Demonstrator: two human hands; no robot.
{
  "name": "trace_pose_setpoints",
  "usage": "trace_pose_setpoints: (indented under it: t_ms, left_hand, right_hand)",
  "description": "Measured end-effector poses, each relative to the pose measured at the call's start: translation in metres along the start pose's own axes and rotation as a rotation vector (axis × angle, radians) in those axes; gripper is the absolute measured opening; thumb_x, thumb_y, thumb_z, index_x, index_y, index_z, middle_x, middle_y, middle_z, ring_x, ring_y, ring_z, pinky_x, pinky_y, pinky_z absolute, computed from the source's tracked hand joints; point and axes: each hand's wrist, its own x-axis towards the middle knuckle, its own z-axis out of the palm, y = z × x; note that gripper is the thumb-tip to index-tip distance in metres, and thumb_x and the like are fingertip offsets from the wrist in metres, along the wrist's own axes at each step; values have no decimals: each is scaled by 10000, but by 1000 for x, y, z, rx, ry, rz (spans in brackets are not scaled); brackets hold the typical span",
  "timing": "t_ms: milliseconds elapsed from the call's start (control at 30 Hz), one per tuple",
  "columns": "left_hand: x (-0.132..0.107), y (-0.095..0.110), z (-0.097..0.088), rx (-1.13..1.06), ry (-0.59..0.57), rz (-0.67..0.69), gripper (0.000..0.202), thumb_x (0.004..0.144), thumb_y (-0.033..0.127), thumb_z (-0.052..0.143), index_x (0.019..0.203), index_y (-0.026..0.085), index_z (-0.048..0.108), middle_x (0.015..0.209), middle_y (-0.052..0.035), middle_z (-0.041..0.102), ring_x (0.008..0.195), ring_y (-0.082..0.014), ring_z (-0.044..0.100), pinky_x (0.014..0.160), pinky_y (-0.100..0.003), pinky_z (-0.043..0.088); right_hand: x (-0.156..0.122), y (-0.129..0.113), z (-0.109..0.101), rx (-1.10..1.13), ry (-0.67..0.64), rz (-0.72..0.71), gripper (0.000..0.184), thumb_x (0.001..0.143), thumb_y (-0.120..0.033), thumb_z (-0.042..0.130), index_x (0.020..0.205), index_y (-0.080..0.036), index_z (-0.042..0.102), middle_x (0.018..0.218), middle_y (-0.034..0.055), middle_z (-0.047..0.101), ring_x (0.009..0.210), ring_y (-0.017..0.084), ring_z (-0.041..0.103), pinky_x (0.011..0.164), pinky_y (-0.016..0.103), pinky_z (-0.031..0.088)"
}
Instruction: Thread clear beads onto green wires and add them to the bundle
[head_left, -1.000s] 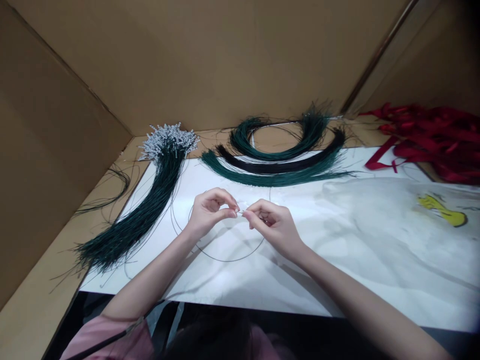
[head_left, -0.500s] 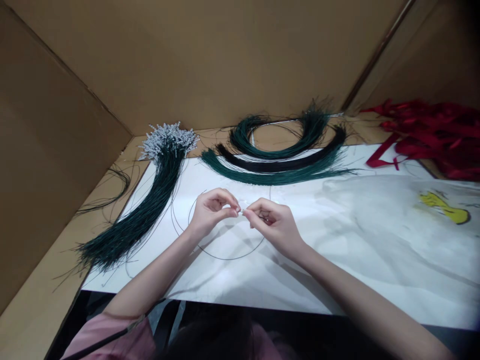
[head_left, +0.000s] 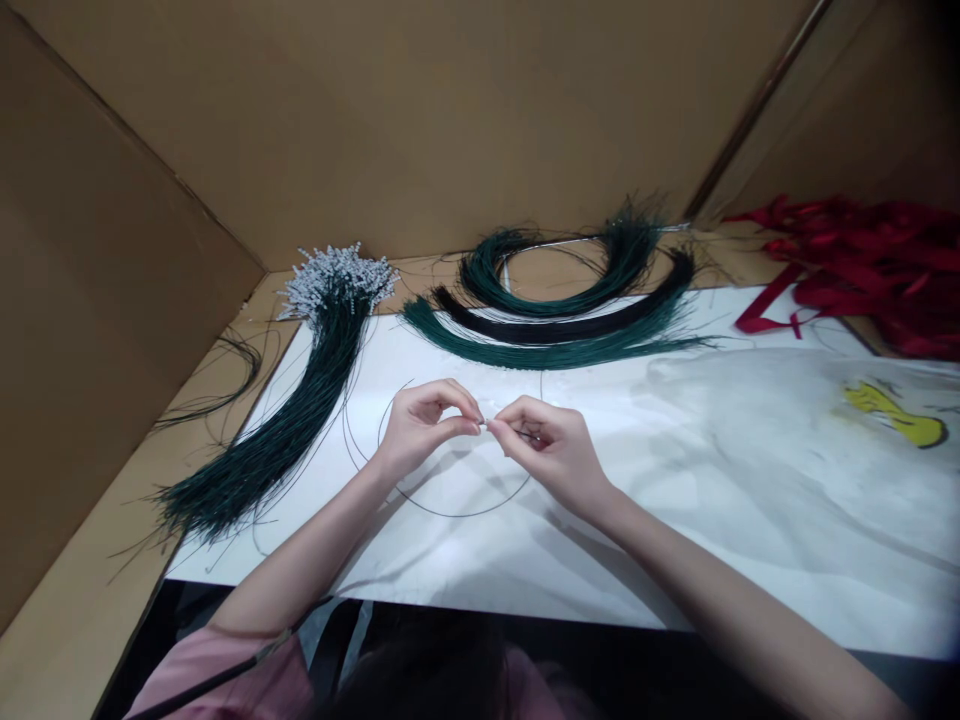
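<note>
Above the white sheet (head_left: 420,555), my left hand (head_left: 424,425) and my right hand (head_left: 551,445) meet fingertip to fingertip. Thumb and forefinger of each are pinched round a thin dark wire (head_left: 454,516), which bows in a loop below them. A tiny pale bit, perhaps a bead, shows between the fingertips; it is too small to make out fully. To the left lies a thick bundle of dark green wires (head_left: 307,400) topped with a cluster of small white beads (head_left: 337,280). Beyond my hands, curved bundles of green wire (head_left: 555,355) and black wire (head_left: 562,330) lie nested.
Red ribbons (head_left: 885,270) are heaped at the back right. A translucent plastic bag (head_left: 780,430) with a yellow print covers the sheet's right side. Cardboard walls (head_left: 465,120) close in the back and sides. A few loose wires (head_left: 240,385) lie at the left.
Both hands stay almost in place, still pinching at the same spot. The wire loop and the bundles look nearly unchanged.
</note>
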Motion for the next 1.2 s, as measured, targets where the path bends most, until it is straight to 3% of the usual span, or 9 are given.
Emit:
trace_pose_setpoints:
  t_ms: [333, 467, 1200]
  left_hand:
    - [2, 10, -7, 240, -76, 66, 51, 780, 152, 782, 814, 187, 768, 807, -66, 740, 775, -186, 678, 748, -310, 526]
    - [1, 9, -8, 278, -63, 53, 132, 760, 178, 806, 874, 176, 739, 800, -56, 733, 758, -176, 676, 744, -298, 521]
    - [-2, 4, -1, 99, 27, -34, 194, 715, 126, 829, 863, 164, 709, 797, -35, 710, 751, -154, 674, 722, -271, 527]
  right_hand:
    - [1, 2, -1, -86, -11, -37, 147, 874, -212, 599, 735, -170, 615, 576, -29, 481, 520, 85, 369, 481, 232, 285]
    - [1, 3, -1, -120, -7, -56, 142, 869, -189, 600, 730, -168, 615, 574, -33, 479, 517, 81, 357, 484, 231, 281]
    - [-1, -2, 0, -185, 68, -153, 142, 857, -149, 610, 721, -186, 613, 558, -43, 474, 491, 80, 331, 484, 236, 300]
